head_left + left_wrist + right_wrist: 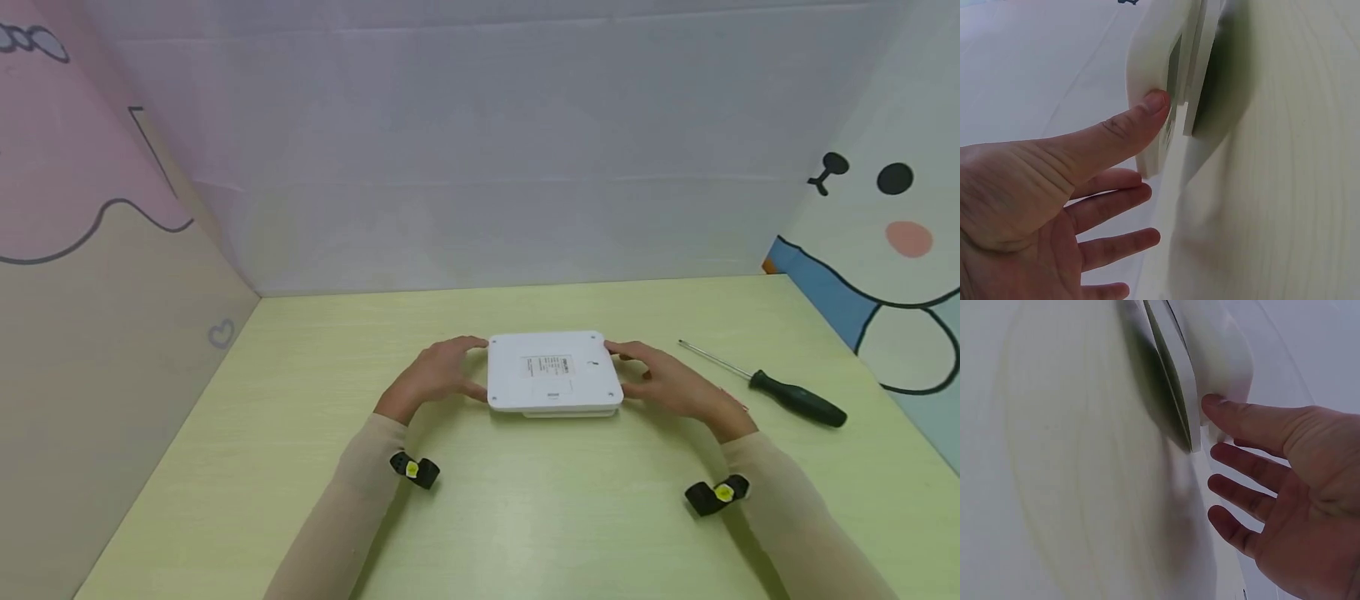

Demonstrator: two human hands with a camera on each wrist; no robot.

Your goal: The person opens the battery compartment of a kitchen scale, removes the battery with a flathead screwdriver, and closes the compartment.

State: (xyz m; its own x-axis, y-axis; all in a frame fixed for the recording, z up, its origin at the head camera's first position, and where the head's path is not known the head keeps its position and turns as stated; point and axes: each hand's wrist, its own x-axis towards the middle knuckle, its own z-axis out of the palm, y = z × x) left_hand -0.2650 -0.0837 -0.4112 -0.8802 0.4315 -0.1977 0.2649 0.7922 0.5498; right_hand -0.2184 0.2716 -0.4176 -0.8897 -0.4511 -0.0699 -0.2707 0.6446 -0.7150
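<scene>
A flat white square device (pixel 555 372) lies label side up near the middle of the table, with a small screw at each corner and a printed label. A thinner plate shows under its near edge. At its left side my left hand (pixel 438 372) holds the edge, thumb on the near corner and index finger at the far corner. My right hand (pixel 670 381) grips the right edge in the same way. In the wrist views the thumbs of the left hand (pixel 1054 206) and right hand (pixel 1297 487) press the device's rim, while the other fingers spread out beside it.
To the right of the right hand lies a screwdriver (pixel 795 397) with a dark green handle, its metal shaft pointing back and left. A pale yellow-green table (pixel 525 517) meets a white sheet at the back and printed panels at both sides.
</scene>
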